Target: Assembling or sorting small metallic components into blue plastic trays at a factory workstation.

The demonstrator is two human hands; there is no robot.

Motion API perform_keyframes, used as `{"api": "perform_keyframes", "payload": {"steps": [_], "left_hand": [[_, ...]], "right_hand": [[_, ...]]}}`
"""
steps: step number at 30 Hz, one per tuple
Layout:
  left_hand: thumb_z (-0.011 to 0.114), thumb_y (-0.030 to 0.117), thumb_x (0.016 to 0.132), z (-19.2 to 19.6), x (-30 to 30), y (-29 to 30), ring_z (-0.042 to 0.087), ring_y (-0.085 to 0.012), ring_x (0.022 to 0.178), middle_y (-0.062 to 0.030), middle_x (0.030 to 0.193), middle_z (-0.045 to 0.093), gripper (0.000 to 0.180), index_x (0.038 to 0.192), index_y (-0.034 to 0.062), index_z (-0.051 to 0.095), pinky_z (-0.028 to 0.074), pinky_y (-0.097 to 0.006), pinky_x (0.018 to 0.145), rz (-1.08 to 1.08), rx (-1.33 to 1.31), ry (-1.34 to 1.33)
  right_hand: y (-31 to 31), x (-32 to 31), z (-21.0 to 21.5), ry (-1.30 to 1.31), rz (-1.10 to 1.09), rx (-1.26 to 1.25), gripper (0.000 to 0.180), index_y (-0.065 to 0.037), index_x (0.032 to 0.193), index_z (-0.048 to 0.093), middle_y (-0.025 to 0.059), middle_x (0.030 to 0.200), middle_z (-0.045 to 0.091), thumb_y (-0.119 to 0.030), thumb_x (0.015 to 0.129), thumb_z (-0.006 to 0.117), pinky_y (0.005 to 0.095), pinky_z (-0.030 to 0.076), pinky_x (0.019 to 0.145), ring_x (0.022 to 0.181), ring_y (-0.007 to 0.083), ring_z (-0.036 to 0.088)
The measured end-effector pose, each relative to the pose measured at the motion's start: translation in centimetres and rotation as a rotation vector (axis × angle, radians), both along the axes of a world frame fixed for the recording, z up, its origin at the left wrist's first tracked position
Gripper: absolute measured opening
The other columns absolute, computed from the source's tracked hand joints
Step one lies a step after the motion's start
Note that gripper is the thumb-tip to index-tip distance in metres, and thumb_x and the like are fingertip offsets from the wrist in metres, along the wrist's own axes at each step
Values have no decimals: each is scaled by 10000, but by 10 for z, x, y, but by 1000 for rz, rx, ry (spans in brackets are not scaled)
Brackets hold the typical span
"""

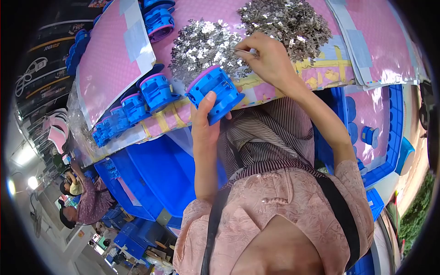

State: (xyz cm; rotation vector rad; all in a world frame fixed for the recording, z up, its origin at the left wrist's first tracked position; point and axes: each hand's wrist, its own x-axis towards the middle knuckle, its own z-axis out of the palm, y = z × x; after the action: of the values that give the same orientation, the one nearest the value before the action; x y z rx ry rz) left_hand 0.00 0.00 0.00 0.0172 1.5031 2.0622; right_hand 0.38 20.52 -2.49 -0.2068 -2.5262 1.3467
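Note:
My left hand (205, 123) grips a blue round plastic housing (214, 94) with a pink rim, tilted above the table's front edge. The thumb presses on its near side, and the other fingers are mostly hidden behind it. Over the edge of a pile of shiny small metal pieces (199, 48), my right hand (270, 57) pinches a thin metal piece (239, 51); its exact shape is too small to make out. A darker pile of similar metal pieces (293, 27) lies just beyond that hand.
More blue housings (156, 91) stand in a row along the table edge to the left. Taped pink sheets (107, 68) cover both sides. Below the table are a blue bin (160, 174) and, at right, a blue crate (395, 114) with parts. Other people (94, 201) sit far left.

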Motion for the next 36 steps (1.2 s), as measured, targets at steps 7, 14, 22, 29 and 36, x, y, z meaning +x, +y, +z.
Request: {"api": "perform_keyframes", "payload": {"steps": [7,14,22,29,36], "left_hand": [[661,379,857,-3,-17,-13,698,-287,933,-235,1175,641,671,1333,-56,474,548,-267,585,-10,70,-31],[682,335,844,4,-20,1,669,-185,665,-211,1011,690,554,1235,-22,522,493,-268,491,50,166,-25],[679,328,851,-10,-26,-5,656,-294,953,-206,1170,607,659,1336,-53,446,505,-361,720,50,167,-84],[667,406,847,0,-23,6,711,-278,900,-275,1107,653,719,1353,-53,441,527,-247,510,-3,285,-20],[645,470,841,-1,-24,7,657,-391,1040,-226,1386,503,826,1420,-52,369,536,-290,465,-115,298,-26]], "right_hand": [[-13,-16,-9,-15,-16,205,150,-89,959,685,69,880,631,-128,817,712,343,522,671,767,243,655],[-13,-14,-4,10,0,-16,151,-46,945,656,76,884,630,-107,822,721,317,515,681,747,212,648],[-18,-17,-15,38,-19,95,142,-49,924,701,62,833,653,-149,830,736,295,507,666,739,182,648],[-12,-15,-2,-8,62,-529,137,-30,933,728,-27,832,679,-129,841,749,206,416,587,667,33,530],[-19,-7,11,87,-23,-342,117,-56,939,732,-32,838,665,-71,824,748,178,396,507,653,30,557]]}}
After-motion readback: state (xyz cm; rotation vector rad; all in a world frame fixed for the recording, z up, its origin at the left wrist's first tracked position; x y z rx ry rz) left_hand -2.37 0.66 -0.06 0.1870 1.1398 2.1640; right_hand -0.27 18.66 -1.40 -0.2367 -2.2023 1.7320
